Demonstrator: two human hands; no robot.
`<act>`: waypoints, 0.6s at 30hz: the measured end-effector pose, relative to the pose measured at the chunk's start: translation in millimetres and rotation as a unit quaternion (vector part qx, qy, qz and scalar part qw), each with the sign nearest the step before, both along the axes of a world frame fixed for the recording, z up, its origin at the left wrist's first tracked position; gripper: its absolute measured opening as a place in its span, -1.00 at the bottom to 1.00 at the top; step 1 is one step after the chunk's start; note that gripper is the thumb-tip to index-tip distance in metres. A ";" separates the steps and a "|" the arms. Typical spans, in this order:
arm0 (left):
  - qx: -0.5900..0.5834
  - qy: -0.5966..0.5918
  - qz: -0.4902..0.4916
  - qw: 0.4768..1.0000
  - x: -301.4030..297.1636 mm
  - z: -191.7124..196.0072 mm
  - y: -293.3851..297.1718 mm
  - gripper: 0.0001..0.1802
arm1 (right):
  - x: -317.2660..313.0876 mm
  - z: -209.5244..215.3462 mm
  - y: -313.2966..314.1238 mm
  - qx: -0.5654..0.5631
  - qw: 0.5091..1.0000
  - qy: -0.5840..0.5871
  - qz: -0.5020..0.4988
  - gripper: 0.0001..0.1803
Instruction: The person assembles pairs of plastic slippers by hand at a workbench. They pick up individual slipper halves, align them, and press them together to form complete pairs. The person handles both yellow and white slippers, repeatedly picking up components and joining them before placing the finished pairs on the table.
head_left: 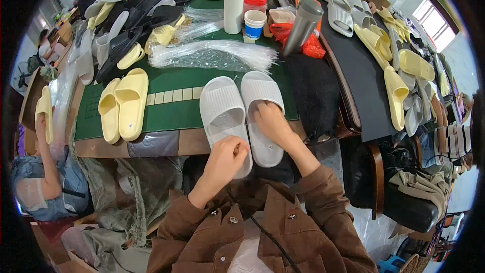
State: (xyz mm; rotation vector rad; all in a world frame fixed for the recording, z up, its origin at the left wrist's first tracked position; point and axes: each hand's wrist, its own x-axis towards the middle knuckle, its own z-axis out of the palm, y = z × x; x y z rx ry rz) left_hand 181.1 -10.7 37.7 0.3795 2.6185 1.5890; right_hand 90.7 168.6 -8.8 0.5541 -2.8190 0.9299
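A pair of grey slide slippers lies side by side at the table's near edge, toes pointing away and heels jutting over the edge. My left hand (226,157) is closed over the heel part of the left grey slipper (221,96); whatever its curled fingers hold is hidden. My right hand (274,123) reaches into the right grey slipper (261,87), its bent fingers at the strap opening and their tips partly out of sight. Beyond the pair lies a bundle of clear plastic strands (214,56). A yellow slipper pair (130,103) rests to the left on the green mat (174,116).
Black, grey and yellow slippers (134,17) are heaped at the far left. A white bottle (233,7), a paper cup (253,24) and a steel tumbler (303,26) stand at the back. More slippers (396,91) cover the right table. Other people work around the tables.
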 end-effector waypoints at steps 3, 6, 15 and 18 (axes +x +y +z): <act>-0.016 0.025 0.030 0.999 7.6 -6.1 -9.4 -0.85 | -6.4 -3.4 -2.0 -0.028 0.999 -0.033 -0.002 -0.74; 0.034 0.021 0.033 0.999 14.7 -11.5 -11.4 -0.78 | -4.9 -7.4 -6.4 -0.004 0.998 0.040 -0.038 -0.75; -0.068 0.178 -0.066 0.979 1.8 -21.7 -10.2 -0.61 | -6.6 -8.2 -11.0 0.082 0.994 0.067 -0.026 -0.74; -0.114 0.184 -0.116 0.969 10.4 -15.4 -12.0 -0.55 | -6.1 -8.5 -7.9 0.141 0.987 0.071 -0.010 -0.77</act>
